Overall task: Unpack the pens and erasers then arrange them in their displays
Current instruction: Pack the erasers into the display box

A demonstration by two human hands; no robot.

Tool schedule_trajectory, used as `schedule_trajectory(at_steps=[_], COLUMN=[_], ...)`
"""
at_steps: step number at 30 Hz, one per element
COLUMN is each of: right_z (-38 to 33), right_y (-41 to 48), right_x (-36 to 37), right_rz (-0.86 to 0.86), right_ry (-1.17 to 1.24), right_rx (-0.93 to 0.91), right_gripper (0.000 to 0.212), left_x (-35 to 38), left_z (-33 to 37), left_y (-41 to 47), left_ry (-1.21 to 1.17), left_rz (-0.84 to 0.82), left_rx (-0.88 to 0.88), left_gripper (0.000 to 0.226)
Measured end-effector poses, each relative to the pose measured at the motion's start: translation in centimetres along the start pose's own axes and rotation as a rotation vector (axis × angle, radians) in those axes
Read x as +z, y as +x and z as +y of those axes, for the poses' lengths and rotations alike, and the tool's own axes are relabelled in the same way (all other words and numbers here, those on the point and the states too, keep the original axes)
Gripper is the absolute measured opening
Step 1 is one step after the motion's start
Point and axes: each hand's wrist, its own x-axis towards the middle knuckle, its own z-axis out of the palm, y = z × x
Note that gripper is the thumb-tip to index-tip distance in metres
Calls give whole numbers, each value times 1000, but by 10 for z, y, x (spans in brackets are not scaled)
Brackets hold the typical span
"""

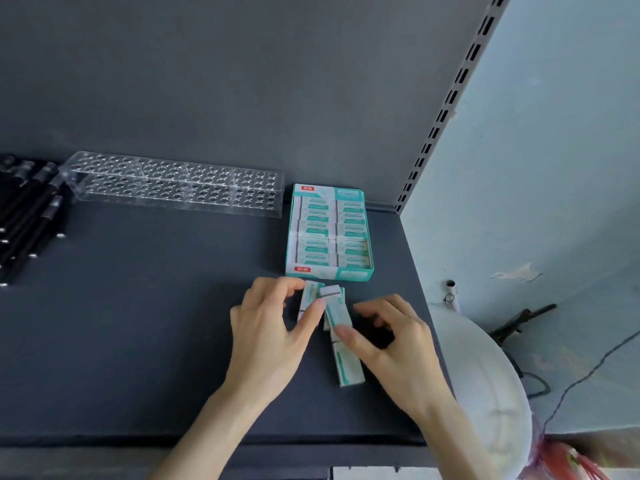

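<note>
Left hand (266, 327) fingers pinch an eraser (309, 293) on the shelf (138, 306), right hand (398, 344) thumb touching a second eraser (337, 311) — grip unclear — both lying lengthwise toward the display box (346, 274) just ahead, left hand nearer.

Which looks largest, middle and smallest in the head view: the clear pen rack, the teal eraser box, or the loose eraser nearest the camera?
1. clear pen rack, far longer, though area is close to the box's.
2. teal eraser box.
3. loose eraser, plainly smallest though nearest.
</note>
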Motion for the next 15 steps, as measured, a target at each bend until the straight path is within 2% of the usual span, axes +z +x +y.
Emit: schedule_trajectory(at_steps=[3,6,11,15], right_z=[4,7,13,15], right_y=[-12,-16,-20,-24], right_x=[-3,-8,-9,-10], right_rz=[-59,-86,-39,-6], right_ry=[-91,-55,-17,156], right_rx=[-15,-12,-10,9], right_gripper=[43,33,21,23], left_x=[12,17,6,2], left_z=[11,14,10,10], left_y=[-1,-1,-13,-23], left_ry=[131,256,77,-76], left_rz=[-29,-36,-60,-1], left_rx=[-48,-82,-93,-78], left_gripper=[43,47,35,27])
